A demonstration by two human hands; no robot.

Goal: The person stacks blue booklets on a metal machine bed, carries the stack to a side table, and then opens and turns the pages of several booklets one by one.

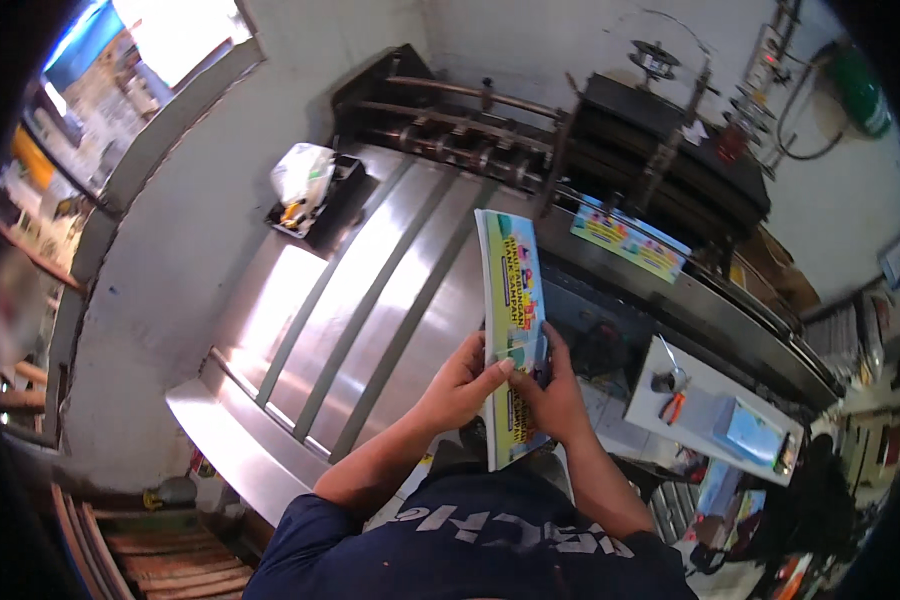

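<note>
A thick stack of printed booklets [511,280], long and narrow with yellow and light-blue covers, stands nearly upright before my chest. My left hand [462,385] grips its left edge, the thumb lying across the front. On the other side my right hand [557,392] holds the right edge, its thumb close to the left one. Beyond the stack, a similar printed sheet [630,238] lies at the dark machine [670,150]. To the left stretches a shiny metal bed [355,300] with several dark strips running along it.
A black bin [340,205] with a white plastic bag stands on the metal bed's far left. At right, a white board [700,410] carries orange-handled pliers [673,407] and a light-blue stack [748,432]. Wooden slats [170,560] lie at the lower left.
</note>
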